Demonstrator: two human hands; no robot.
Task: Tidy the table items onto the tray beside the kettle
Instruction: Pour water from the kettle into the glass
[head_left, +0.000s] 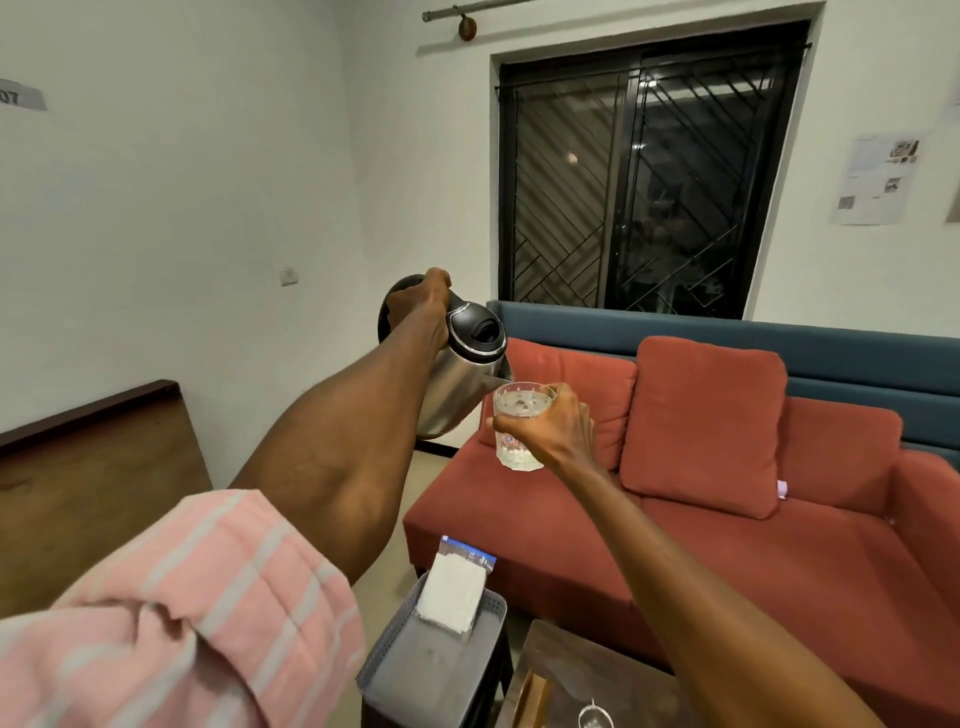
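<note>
White walls, dark barred window (652, 171), red sofa (727, 467) with blue backrest; 1 head view only.

Left hand (418, 301): fingers wrapped around the handle of the steel kettle (457, 384). Kettle raised to chest height and tipped, spout down and toward the right. Lid looks down.

Right hand (550, 426): fingers curled round a clear glass (522, 423), held upright with its rim touching or just under the spout. Glass holds clear liquid. Judgement: glass is brought up to the spout so liquid passes between the 2 vessels without spilling; whether any is flowing cannot be told.

Grey tray (441, 660) sits low in view, beside the wooden table (582, 675). 1 packet of white tissue (452, 587) leans on the tray's far rim. Neither kettle nor glass is on the tray; both are in the air, well above it.

On the table: 1 stemmed glass (595, 717) and a brown object (532, 699), both cut off by the frame edge. Judgement: these remain to be tidied.

Risk: a filled glass will need a level carry down to the tray.
</note>
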